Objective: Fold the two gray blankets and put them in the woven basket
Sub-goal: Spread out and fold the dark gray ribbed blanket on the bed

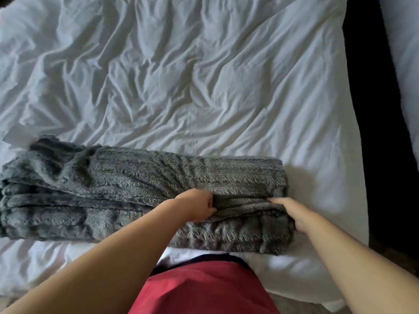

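Observation:
A fuzzy gray blanket lies folded into a long strip across the near edge of the bed, its left end rumpled and layered. My left hand grips a fold of the blanket near the middle of the strip, fingers curled into the pile. My right hand rests on the right end of the blanket, its fingers tucked into the fold there. Whether the strip is one blanket or two I cannot tell. No woven basket is in view.
The blanket lies on a wrinkled white duvet that covers the bed. A dark gap runs along the bed's right side, with more white bedding beyond it. My red shorts press against the near edge.

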